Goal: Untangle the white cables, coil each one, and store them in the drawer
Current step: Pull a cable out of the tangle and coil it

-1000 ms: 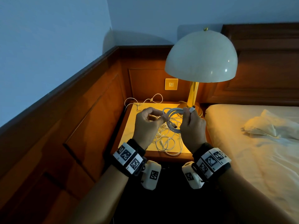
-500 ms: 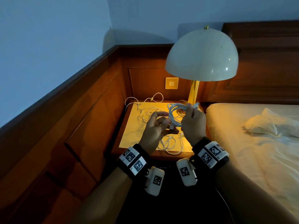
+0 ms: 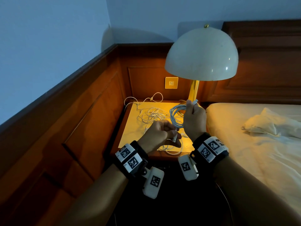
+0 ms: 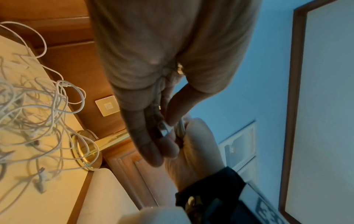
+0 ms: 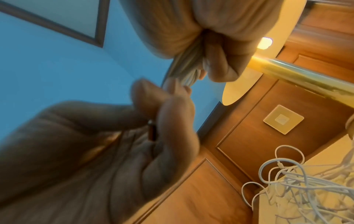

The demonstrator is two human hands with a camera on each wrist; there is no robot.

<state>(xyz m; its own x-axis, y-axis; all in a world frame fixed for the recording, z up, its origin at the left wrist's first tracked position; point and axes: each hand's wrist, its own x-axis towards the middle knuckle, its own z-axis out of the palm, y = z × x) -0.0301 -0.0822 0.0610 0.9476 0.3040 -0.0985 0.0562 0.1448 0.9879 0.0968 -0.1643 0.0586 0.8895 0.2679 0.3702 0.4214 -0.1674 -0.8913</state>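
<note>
My right hand (image 3: 190, 106) grips a coiled white cable (image 3: 175, 115) above the nightstand (image 3: 130, 136), one plug (image 3: 195, 101) sticking up past the thumb. In the right wrist view the coil's strands (image 5: 186, 71) run through its curled fingers. My left hand (image 3: 174, 136) sits lower and nearer, pinching the coil's other plug (image 3: 175, 138) between thumb and fingers; that plug (image 4: 164, 128) also shows in the left wrist view. A tangle of thin white cables (image 3: 153, 115) lies loose on the nightstand top. No drawer is in view.
A dome lamp (image 3: 202, 54) on a brass stem (image 3: 193, 90) stands at the nightstand's back right, close above my right hand. Wood panelling with a wall switch (image 3: 171, 82) backs the nightstand. The bed (image 3: 252, 136) lies to the right.
My left hand has dropped from the coil's top to lower and nearer me, pinching the cable's end. My right hand has lifted the coil slightly toward the lamp stem.
</note>
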